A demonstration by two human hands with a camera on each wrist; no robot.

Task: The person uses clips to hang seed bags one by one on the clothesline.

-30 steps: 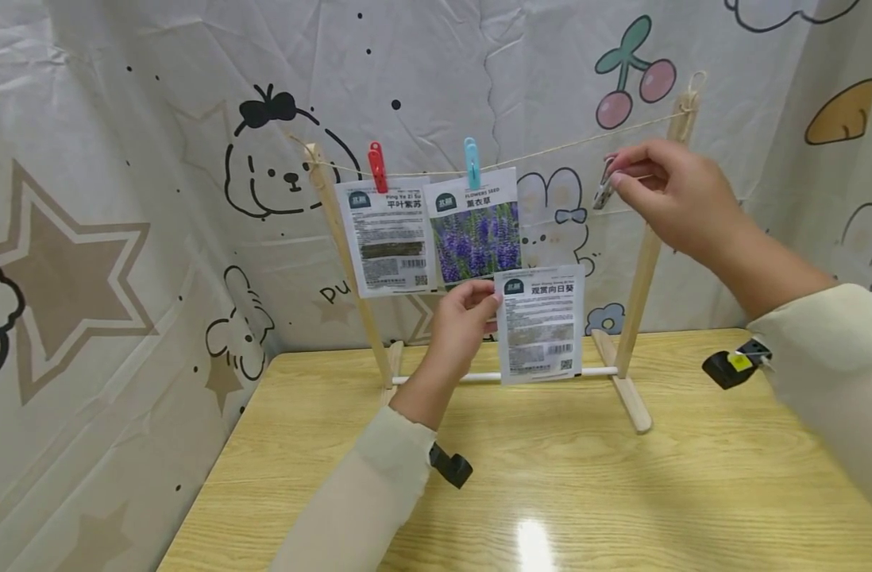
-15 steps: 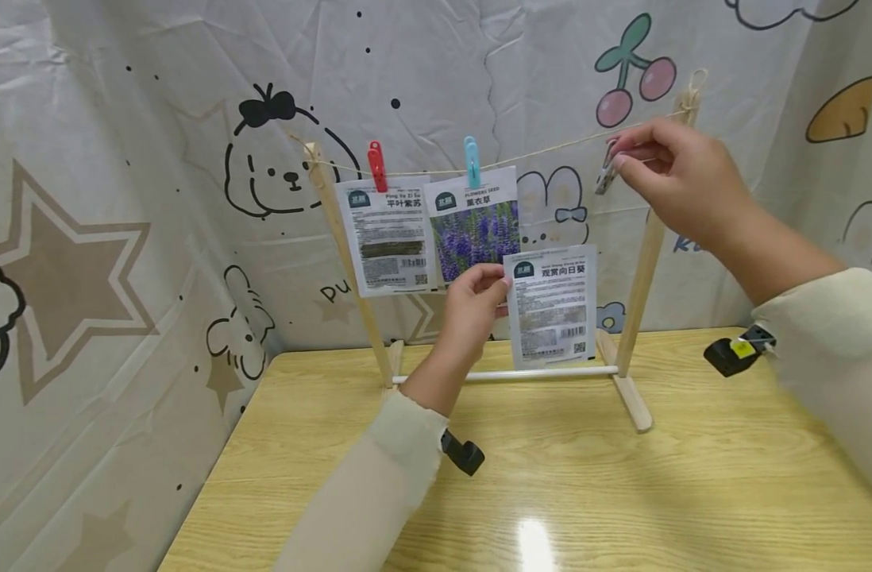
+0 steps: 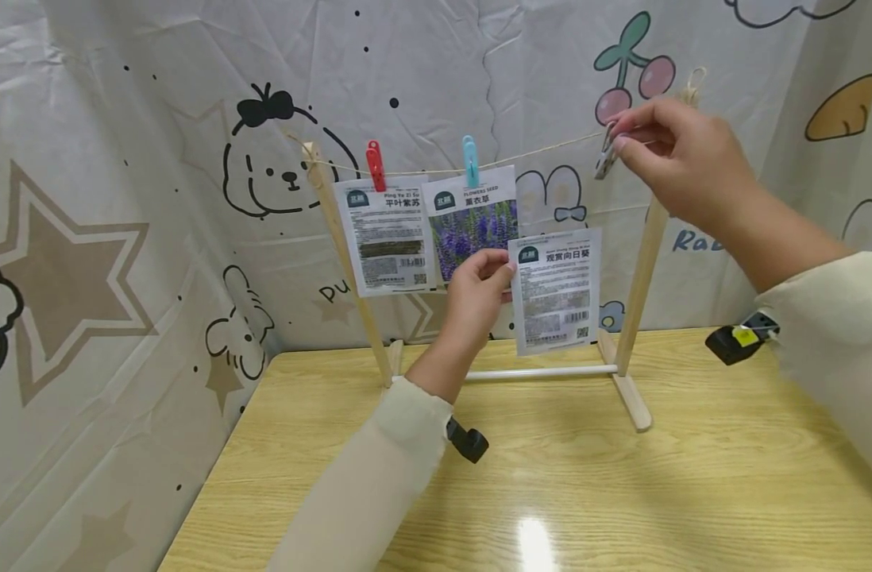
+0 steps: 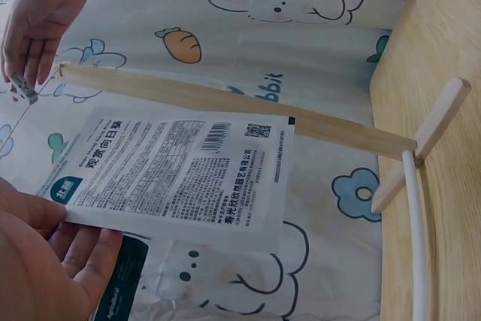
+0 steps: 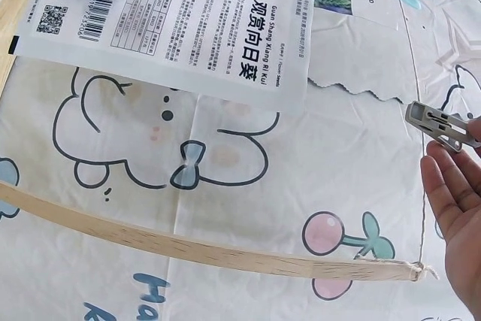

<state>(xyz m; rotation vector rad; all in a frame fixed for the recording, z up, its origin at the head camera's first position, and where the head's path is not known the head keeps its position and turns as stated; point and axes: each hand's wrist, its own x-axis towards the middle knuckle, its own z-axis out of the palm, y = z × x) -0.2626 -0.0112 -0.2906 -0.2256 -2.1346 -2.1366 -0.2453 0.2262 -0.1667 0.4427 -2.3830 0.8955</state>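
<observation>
While the wooden table [image 3: 622,485] lies bare and glossy nearest the camera, the left hand [image 3: 479,290] rises above it and pinches the upper left corner of a white seed packet [image 3: 556,290] between thumb and fingers, holding it upright in front of the small wooden drying rack [image 3: 639,262], below the string. That packet looks light, thin and floppy, probably a little slick, so a pinch near the top edge, as now, seems the sound place to take it; a grip lower down would likely let it fold. Farther back and higher on the right, the right hand [image 3: 682,171] has thumb and fingertips closed on a grey clothespin [image 3: 606,163] right at the twine line [image 3: 536,151], near the rack's right post. Left along the twine, a blue clothespin [image 3: 470,161] holds a lavender packet [image 3: 473,230] and a red clothespin [image 3: 375,165] another white packet [image 3: 387,238], before the cartoon-printed backdrop [image 3: 157,159].
</observation>
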